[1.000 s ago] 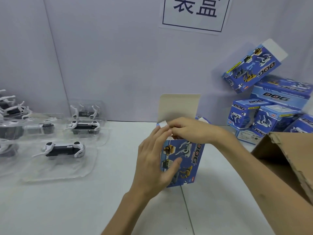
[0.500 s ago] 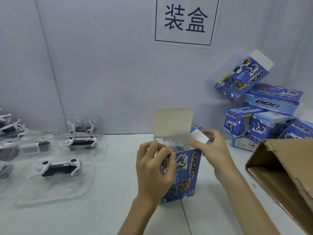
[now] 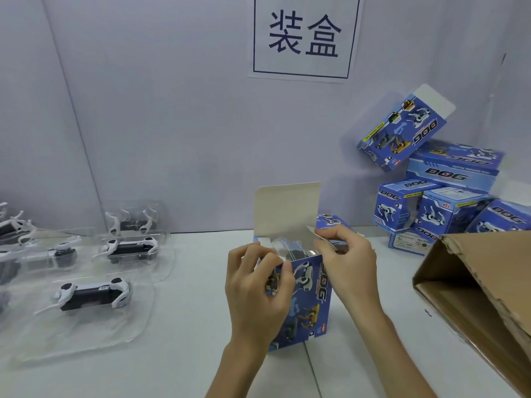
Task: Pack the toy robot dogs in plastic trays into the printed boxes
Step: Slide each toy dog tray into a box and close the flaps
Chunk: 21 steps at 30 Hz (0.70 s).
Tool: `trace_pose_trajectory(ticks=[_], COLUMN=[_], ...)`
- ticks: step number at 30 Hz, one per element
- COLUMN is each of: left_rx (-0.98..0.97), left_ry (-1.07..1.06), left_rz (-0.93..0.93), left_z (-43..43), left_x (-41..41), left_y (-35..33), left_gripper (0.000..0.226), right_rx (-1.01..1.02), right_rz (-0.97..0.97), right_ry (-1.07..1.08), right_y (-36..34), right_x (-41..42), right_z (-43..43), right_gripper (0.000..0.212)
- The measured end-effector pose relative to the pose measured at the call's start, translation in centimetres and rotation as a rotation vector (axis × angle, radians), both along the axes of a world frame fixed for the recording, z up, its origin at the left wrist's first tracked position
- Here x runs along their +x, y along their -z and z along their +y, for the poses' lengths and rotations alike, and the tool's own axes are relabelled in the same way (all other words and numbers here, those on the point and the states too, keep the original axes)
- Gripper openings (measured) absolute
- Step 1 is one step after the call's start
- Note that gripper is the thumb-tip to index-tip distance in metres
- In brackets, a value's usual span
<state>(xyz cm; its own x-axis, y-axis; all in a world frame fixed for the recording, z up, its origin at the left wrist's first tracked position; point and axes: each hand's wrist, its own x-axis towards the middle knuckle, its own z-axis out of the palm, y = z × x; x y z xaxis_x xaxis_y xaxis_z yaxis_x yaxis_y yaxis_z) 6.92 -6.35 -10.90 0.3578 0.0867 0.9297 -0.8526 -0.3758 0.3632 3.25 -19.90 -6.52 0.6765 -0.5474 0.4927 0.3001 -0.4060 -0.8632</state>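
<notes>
- Head view: a blue printed box (image 3: 311,308) stood upright on the white surface (image 3: 178,340), near the middle and just in front of the person.
- Its front showed white, yellow and dark robot dogs and a pale bone. The word "DOG" ran sideways near the right edge.
- The plain cardboard lid (image 3: 287,211) stood straight up at the back, so the top was open.
- A clear tray (image 3: 290,249) with something dark in it showed inside the open top. Too little of it was visible to tell more.
- The left grip (image 3: 255,285) was closed on the box, with thumb and curled fingers pinching the small white flap at its top left corner.
- The right grip (image 3: 347,265) was also closed on the box, pinching the flap at its top right edge.
- To the left lay more clear trays (image 3: 120,320), some overlapping. Each held a black-and-white dog (image 3: 92,294) on its side.
- At the right, by the wall, sat a stack (image 3: 454,179) of the same blue boxes, printed "DOG".
- A tilted box (image 3: 402,133) sat at the top of the stack, its white flap open.
- A brown carton (image 3: 474,282) lay at the right edge, its mouth facing left.
- A white sign (image 3: 304,35) on the wall read "装盒" in dark characters inside a thin frame.
</notes>
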Motion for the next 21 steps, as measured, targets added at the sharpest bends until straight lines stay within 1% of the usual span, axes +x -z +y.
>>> trace_pose_trajectory(ticks=[1,3,4,5,6,7,9,10,11,13,14,15,17,18,20,21], left_rx=[0.001,0.012,0.015,0.008,-0.001,-0.006,-0.014,-0.017,-0.017,-0.004,0.001,0.003,-0.011,-0.025,-0.055,-0.065], left_ry=[0.014,0.033,0.048,0.071,0.096,0.118,0.132,0.133,0.138,0.153,0.159,0.165,0.199,0.239,0.327,0.357], left_rz=[0.014,0.027,0.039,0.057,0.078,0.095,0.114,0.125,0.132,0.124,0.119,0.122,0.156,0.19,0.254,0.275], left_z=[0.0,0.3,0.5,0.7,0.8,0.9,1.0,1.0,1.0,1.1,1.1,1.1,1.2,1.4,1.7,1.8], left_x=[0.0,-0.1,-0.1,-0.1,-0.1,-0.2,-0.2,-0.2,-0.2,-0.3,-0.3,-0.4,-0.5,-0.5,-0.7,-0.8], left_y=[-0.1,-0.1,-0.1,-0.2,-0.3,-0.4,-0.5,-0.5,-0.6,-0.5,-0.4,-0.4,-0.5,-0.6,-0.9,-1.0], left_gripper=[0.037,0.016,0.009,0.007,0.006,0.005,0.015,0.021,0.024,0.027,0.027,0.027,0.027,0.025,0.016,0.013], right_rx=[-0.051,-0.143,-0.215,-0.287,-0.353,-0.383,-0.306,-0.239,-0.175,-0.052,-0.012,-0.002,-0.01,0.008,0.067,0.089], right_rz=[0.007,0.067,0.101,0.123,0.133,0.139,0.166,0.195,0.227,0.248,0.207,0.144,0.03,-0.008,-0.055,-0.061], right_ry=[-0.001,-0.022,-0.024,-0.017,0.007,0.019,-0.069,-0.146,-0.22,-0.357,-0.412,-0.46,-0.52,-0.54,-0.579,-0.591], right_y=[-0.1,-0.5,-0.5,-0.7,-1.0,-1.4,-2.2,-2.3,-2.4,-2.1,-1.8,-1.5,-1.2,-1.2,-0.9,-0.6], right_x=[-0.2,-0.8,-1.1,-1.2,-1.2,-1.2,-0.9,-0.6,-0.5,-0.4,-0.2,-0.1,-0.1,-0.2,-0.7,-1.0], right_z=[-0.1,-0.3,-0.6,-0.9,-1.5,-2.0,-3.4,-4.1,-4.5,-4.9,-5.1,-5.1,-5.0,-4.9,-4.7,-4.6], right_gripper=[0.014,0.011,0.019,0.026,0.03,0.028,0.021,0.02,0.025,0.053,0.066,0.071,0.068,0.063,0.051,0.051])
